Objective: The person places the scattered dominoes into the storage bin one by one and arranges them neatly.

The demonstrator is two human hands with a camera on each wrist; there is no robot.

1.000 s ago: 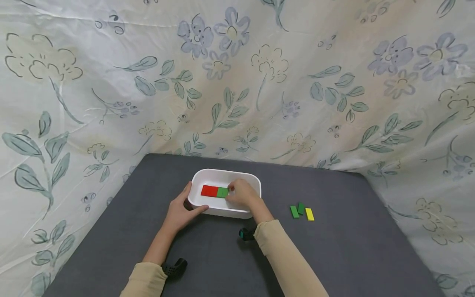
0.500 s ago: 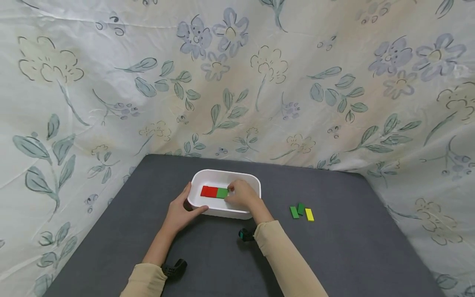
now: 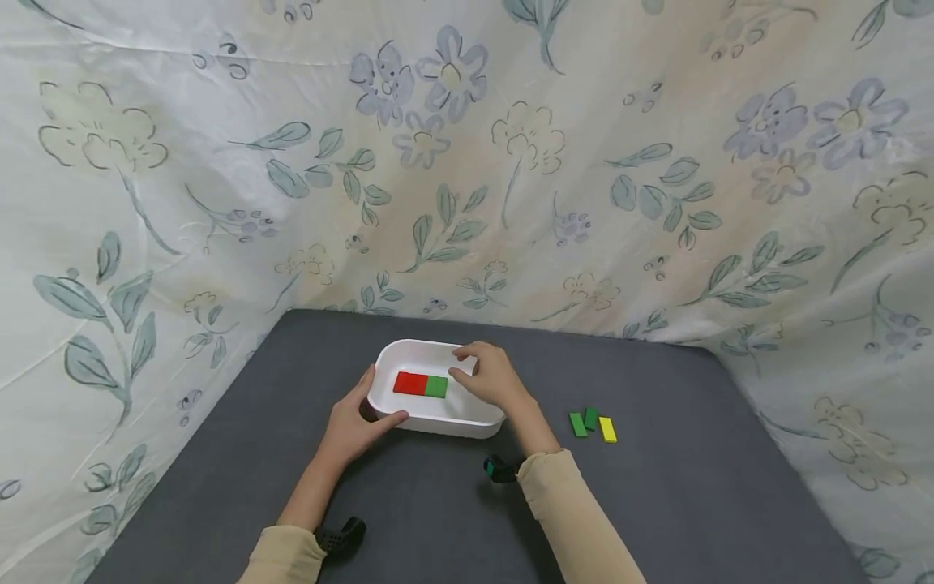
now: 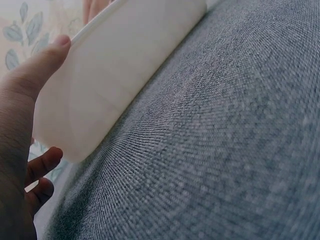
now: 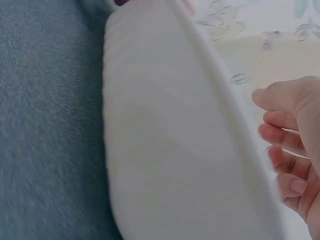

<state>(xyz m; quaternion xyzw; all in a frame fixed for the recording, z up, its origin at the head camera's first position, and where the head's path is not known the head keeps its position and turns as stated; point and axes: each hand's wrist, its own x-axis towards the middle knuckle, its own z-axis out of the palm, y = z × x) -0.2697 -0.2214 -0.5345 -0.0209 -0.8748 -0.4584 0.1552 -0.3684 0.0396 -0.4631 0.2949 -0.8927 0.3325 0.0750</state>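
The left hand (image 3: 350, 430) grasps the white tub (image 3: 445, 427) at eight o'clock, and the right hand (image 3: 492, 377), loose and empty near three, seems finished laying the tile row (image 3: 419, 384) inside and should next fetch the loose tiles (image 3: 590, 418) beyond three.

The right hand (image 3: 498, 375) is hiding the two-o'clock corner of the white box (image 3: 438, 423) in the head view, whose edge is cutting off the left sleeve (image 3: 286, 555) at seven o'clock. In the right wrist view, the box's rim is looking blurred.
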